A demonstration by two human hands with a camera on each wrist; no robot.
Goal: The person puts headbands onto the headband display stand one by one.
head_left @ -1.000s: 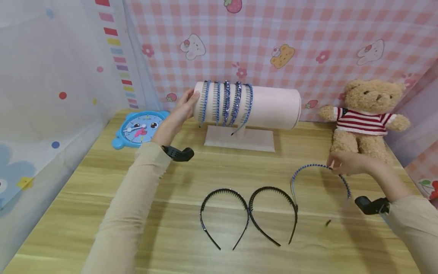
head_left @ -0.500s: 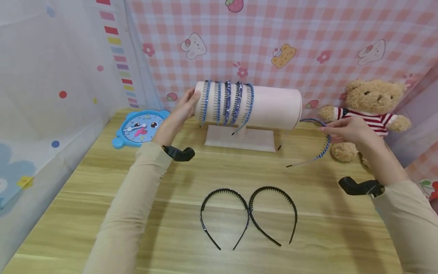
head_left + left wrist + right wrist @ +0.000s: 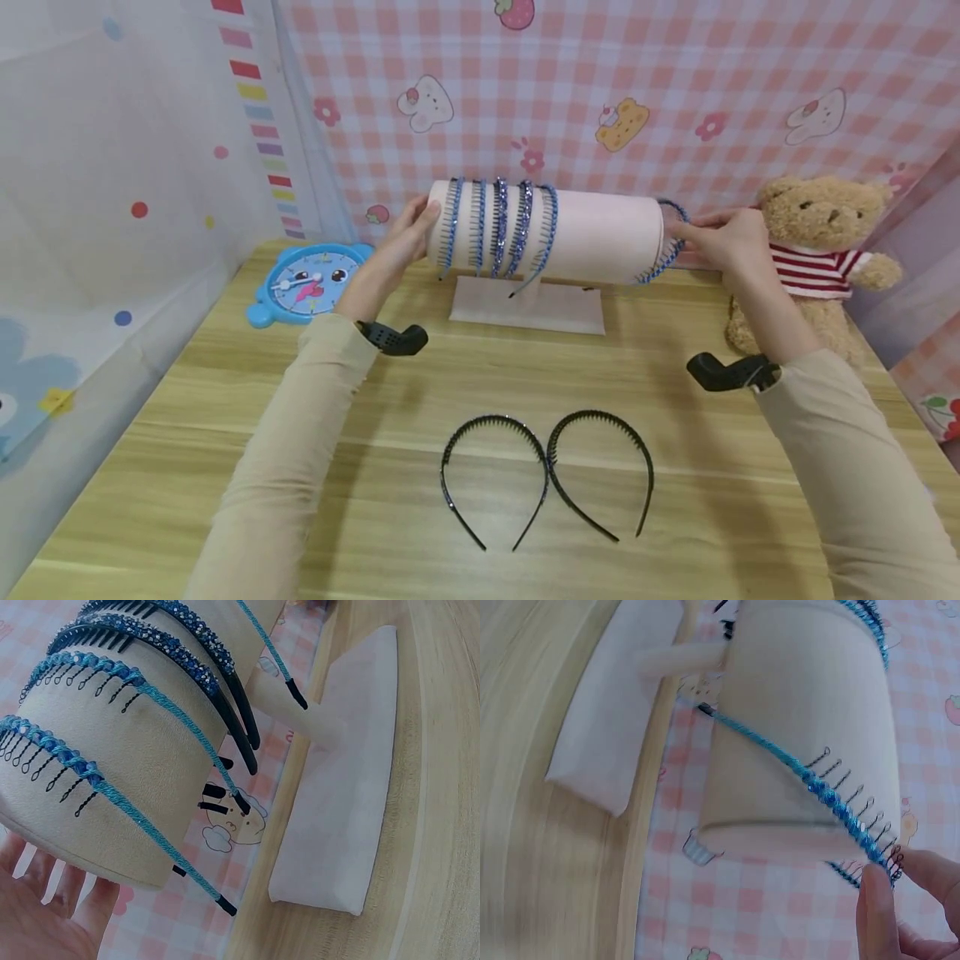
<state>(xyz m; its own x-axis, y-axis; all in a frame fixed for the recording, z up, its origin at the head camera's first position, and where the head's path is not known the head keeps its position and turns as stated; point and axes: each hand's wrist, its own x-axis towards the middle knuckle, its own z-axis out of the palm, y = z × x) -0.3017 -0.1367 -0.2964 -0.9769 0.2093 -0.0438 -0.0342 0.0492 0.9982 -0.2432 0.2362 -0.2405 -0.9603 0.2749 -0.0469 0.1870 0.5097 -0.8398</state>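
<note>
A pale pink cylindrical headband display stand (image 3: 607, 237) stands near the back of the table. Several blue headbands (image 3: 547, 237) are fitted round its left half. My left hand (image 3: 405, 237) rests against the cylinder's left end; in the left wrist view its fingers (image 3: 64, 889) look fairly straight and spread, the tips partly hidden by the rim. With thumb and fingers, my right hand (image 3: 723, 237) pinches a blue braided headband (image 3: 840, 810) with looped comb teeth. That headband is tilted round the cylinder's right end, one dark tip extending below the cylinder.
Two dark toothed headbands (image 3: 495, 421) lie side by side on the wooden table (image 3: 360, 517). At the left is a blue toy clock (image 3: 307, 279). A teddy bear (image 3: 813, 271) in a striped shirt sits at the back right, behind my right hand. A checked curtain (image 3: 570, 92) hangs behind.
My right hand has lifted the blue braided headband from the table and carried it up and left to the cylinder's right end. The left hand has stayed in place.
</note>
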